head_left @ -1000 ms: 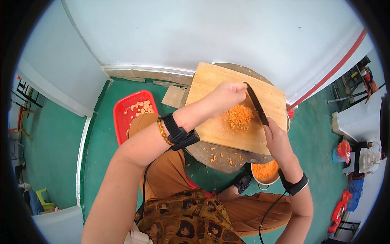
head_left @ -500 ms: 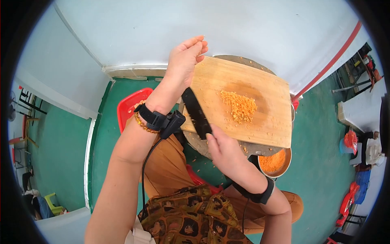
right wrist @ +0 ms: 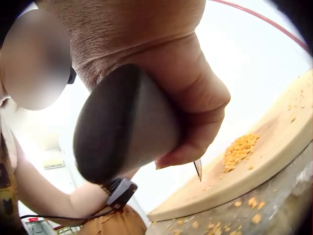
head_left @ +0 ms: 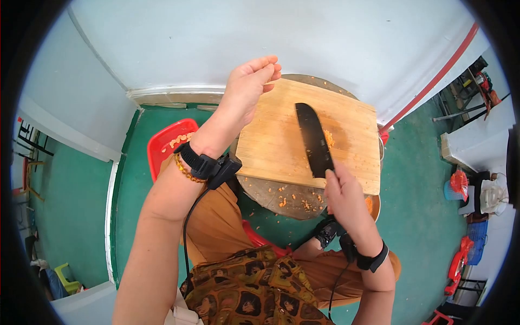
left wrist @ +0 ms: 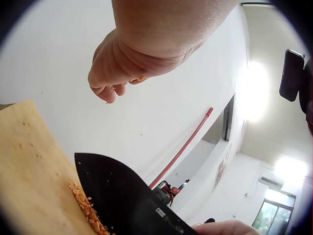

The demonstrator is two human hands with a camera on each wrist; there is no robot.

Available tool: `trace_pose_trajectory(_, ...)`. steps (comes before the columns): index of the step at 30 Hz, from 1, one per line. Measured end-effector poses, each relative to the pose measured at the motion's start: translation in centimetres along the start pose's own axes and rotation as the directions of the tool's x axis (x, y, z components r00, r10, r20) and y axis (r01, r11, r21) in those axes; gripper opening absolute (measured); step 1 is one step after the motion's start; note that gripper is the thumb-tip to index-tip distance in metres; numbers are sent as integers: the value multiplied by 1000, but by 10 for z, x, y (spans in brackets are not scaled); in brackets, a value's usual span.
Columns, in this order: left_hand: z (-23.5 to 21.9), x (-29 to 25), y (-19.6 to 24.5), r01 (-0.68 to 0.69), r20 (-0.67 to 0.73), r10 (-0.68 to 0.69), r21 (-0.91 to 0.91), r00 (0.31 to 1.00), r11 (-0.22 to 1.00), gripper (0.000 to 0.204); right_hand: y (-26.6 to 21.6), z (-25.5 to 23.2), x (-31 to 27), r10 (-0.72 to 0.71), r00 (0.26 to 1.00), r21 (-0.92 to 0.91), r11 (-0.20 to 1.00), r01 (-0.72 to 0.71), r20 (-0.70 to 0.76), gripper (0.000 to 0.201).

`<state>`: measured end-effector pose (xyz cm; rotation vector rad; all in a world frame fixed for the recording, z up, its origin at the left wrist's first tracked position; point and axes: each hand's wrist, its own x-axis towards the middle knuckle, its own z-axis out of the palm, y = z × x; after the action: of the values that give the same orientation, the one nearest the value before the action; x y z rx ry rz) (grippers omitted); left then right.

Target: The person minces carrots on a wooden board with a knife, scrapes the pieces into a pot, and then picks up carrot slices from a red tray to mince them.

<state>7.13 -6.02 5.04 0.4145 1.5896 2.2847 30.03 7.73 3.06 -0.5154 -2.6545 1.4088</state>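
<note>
The left hand (head_left: 246, 89) is raised at the end of an outstretched forearm, its fingers (left wrist: 106, 93) held together and loosely bent, gripping nothing; a dark strap circles the left wrist with a beaded bracelet just behind it (a cable trails back along the arm); the right hand (head_left: 341, 190) sits lower and nearer the body, fingers (right wrist: 195, 127) curled tightly about a handle; its wrist is strapped too, the forearm bent back toward the torso.

The cutting board's (head_left: 271, 146) left half lies bare; the knife (head_left: 313, 140) crosses its right half.
</note>
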Motion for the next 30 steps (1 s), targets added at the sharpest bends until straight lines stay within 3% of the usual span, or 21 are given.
trace_pose_trajectory(2,1,-2,-1,5,3,-5,7,1000,1000,33,-2,10,-12,-242,970,-148,961,235,-35,26)
trace_pose_trajectory(6,3,-2,-2,20,-14,-19,28,1000,999,32,-12,18,-24,-191,966,-131,968,214,174,24)
trace_pose_trajectory(9,2,-1,-6,33,-14,-32,35,999,999,31,7,12,-12,-242,962,-147,955,259,123,23)
trace_pose_trajectory(14,3,-2,-7,36,2,-36,52,999,998,31,22,-13,6,-32,997,-89,995,38,66,17)
trace_pose_trajectory(17,5,-4,-4,39,8,-40,70,999,997,32,21,-26,14,-90,996,-205,975,87,-5,17)
trace_pose_trajectory(21,8,-4,-5,44,12,-45,57,999,997,33,11,-32,16,-113,991,-168,981,100,-67,15)
trace_pose_trajectory(24,8,-2,-7,44,10,-44,59,999,997,33,22,-28,21,-288,958,-295,916,273,-8,13)
trace_pose_trajectory(27,9,-2,-7,39,14,-40,64,999,997,33,9,-30,19,-188,982,-312,934,174,-14,10)
trace_pose_trajectory(30,10,-2,-9,39,15,-41,75,999,996,33,11,-23,21,-306,950,-256,925,282,-61,10)
